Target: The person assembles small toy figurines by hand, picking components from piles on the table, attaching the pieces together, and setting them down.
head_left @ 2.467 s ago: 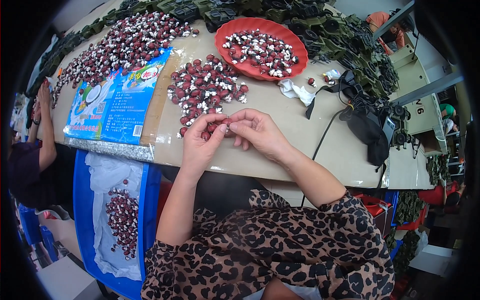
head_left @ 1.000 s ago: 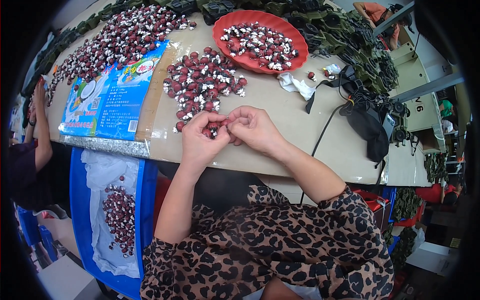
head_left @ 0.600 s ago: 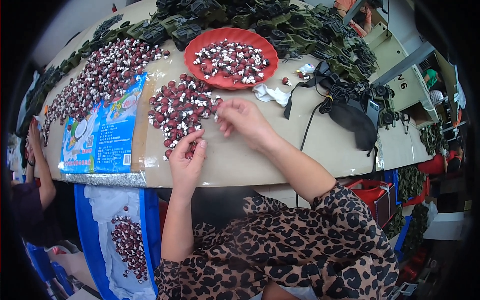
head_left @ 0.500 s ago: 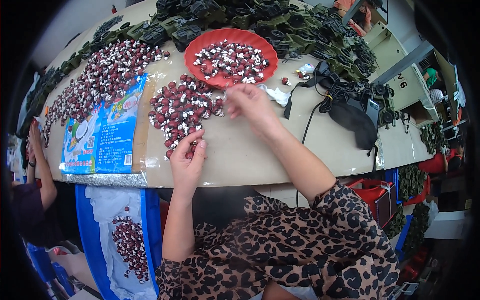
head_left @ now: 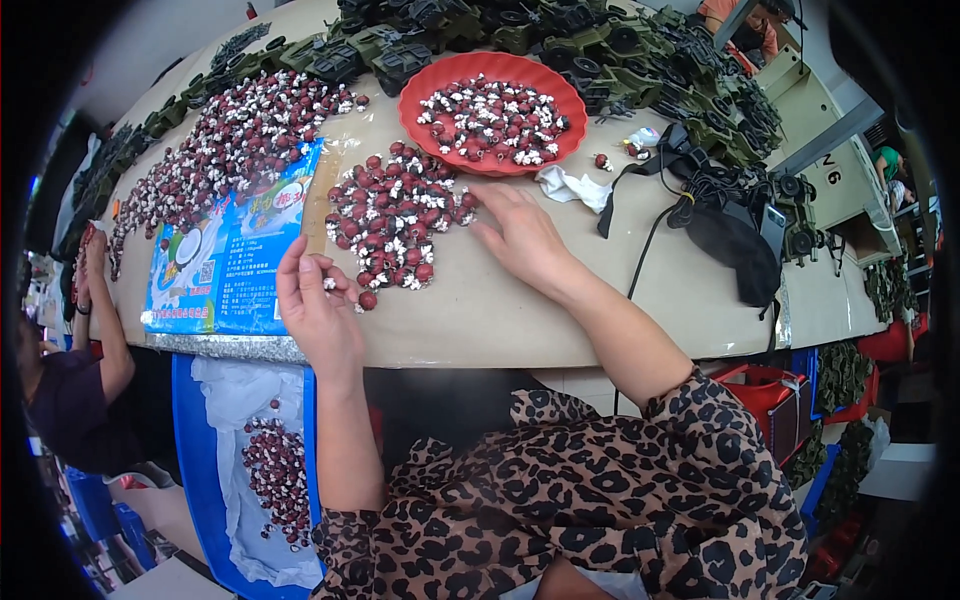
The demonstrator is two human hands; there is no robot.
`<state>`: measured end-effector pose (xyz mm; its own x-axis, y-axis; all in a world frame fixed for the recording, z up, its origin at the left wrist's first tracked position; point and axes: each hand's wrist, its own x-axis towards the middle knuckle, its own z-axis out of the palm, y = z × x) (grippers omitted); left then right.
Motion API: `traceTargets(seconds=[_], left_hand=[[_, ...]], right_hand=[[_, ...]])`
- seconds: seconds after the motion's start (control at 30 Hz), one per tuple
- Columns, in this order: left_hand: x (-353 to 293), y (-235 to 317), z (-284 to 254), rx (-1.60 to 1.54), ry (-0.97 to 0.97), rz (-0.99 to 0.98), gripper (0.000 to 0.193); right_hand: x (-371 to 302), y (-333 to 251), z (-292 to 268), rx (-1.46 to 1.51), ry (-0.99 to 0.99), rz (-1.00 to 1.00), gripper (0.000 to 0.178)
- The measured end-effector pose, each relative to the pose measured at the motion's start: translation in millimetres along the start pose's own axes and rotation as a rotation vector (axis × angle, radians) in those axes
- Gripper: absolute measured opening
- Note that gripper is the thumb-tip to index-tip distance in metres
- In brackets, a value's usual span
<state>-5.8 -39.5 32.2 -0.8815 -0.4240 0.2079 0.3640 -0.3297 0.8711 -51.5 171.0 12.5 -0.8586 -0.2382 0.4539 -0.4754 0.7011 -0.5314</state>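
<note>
A pile of small dark-red balls with white tufts [head_left: 395, 215] lies on the table in front of me. My left hand [head_left: 325, 318] is at the pile's near left side, palm partly up and fingers curled round a small red-and-white ball [head_left: 330, 284]; whether more sit in the palm is hidden. Flat and low over the table, my right hand [head_left: 525, 240] has its fingers stretched out, the tips at the pile's right edge. Beyond it stands a red scalloped bowl [head_left: 410, 118] with many of the same balls inside.
A larger heap of balls [head_left: 235, 130] lies at the left beside a blue printed sheet [head_left: 235, 255]. Green toy vehicles [head_left: 590, 55] line the far edge. At right are a black strap with cable [head_left: 730, 245] and white tissue [head_left: 575, 188]. A blue bin [head_left: 195, 440] stands below; a co-worker's arm [head_left: 112, 325] shows left.
My left hand has moved left and curled round a ball. The right hand has come down from near the bowl's rim to the pile's edge, fingers straightened. The whole view has shifted slightly.
</note>
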Motion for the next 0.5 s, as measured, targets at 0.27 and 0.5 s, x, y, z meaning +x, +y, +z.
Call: traceTargets(seconds=[0.27, 0.5], left_hand=[[-39, -33, 15, 0.038, -0.298, -0.173, 0.02], [-45, -30, 19, 0.222, -0.374, -0.219, 0.021]], right_hand=[[-5, -14, -10, 0.103, -0.249, 0.102, 0.027], [-12, -22, -17, 0.281, -0.268, 0.153, 0.017]])
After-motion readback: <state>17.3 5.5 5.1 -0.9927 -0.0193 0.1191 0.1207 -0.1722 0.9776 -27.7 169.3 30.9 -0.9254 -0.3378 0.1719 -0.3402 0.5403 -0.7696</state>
